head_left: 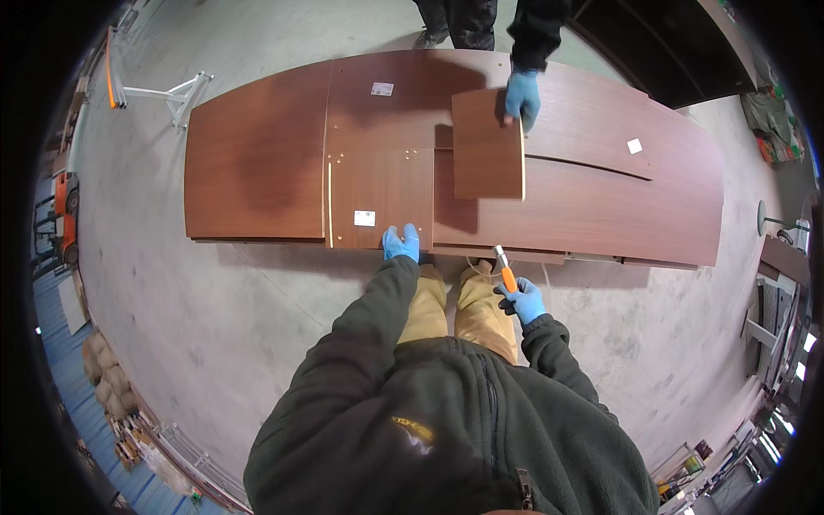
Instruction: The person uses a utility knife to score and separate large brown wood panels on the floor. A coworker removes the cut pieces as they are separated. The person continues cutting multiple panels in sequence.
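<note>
A small square reddish-brown wood panel (pixel 382 184) lies at the near edge of a stack, with small brass-coloured fittings and a white label. My left hand (pixel 401 243), in a blue glove, grips its near edge with fingers on top. In my blue-gloved right hand (pixel 525 300) is an orange-handled tool (pixel 508 276) with a short metal end pointing at the panels; its exact kind is unclear. Across from me, a co-worker's blue-gloved hand (pixel 522 99) holds another brown panel (pixel 487 150) by its right side, over the larger panels.
Large brown panels (pixel 257 163) spread left and right before me, with a dark gap (pixel 588 167) between two on the right. A white metal stand (pixel 176 93) is at the far left. Dark furniture (pixel 661 43) stands far right. Grey concrete floor (pixel 206 335) surrounds the work.
</note>
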{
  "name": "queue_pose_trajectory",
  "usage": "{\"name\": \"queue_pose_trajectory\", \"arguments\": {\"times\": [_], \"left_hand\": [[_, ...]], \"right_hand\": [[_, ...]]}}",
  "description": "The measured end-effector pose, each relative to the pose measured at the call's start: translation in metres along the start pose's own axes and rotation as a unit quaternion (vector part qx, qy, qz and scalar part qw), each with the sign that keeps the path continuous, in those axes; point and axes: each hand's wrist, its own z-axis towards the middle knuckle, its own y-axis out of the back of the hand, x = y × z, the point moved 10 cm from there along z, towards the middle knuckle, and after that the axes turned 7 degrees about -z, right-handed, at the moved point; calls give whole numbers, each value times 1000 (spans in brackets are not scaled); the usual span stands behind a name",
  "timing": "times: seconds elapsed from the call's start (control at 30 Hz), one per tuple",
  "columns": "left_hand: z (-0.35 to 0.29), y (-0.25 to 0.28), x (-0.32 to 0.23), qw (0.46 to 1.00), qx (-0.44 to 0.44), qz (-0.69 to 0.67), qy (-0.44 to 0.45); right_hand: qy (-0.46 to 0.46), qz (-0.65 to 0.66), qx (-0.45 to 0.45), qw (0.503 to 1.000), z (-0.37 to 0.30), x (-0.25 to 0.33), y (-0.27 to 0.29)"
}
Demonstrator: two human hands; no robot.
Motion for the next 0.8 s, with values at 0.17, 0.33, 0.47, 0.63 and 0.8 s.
{"name": "queue_pose_trajectory", "arguments": {"times": [0.17,0.33,0.47,0.63,0.8], "left_hand": [[-23,-23,-30,991,8,115,-72],[-44,-45,-1,990,0,122,73],[-65,-65,67,941,58,106,315],[-110,-140,101,810,150,-249,509],[-100,-188,72,694,144,-494,503]], "right_hand": [[-6,33,5,999,1,-5,13],[-11,33,8,999,-1,-11,14],[-20,25,5,999,-1,-17,14],[-21,7,4,1000,-1,-27,16],[-23,-26,16,999,-3,-26,17]]}}
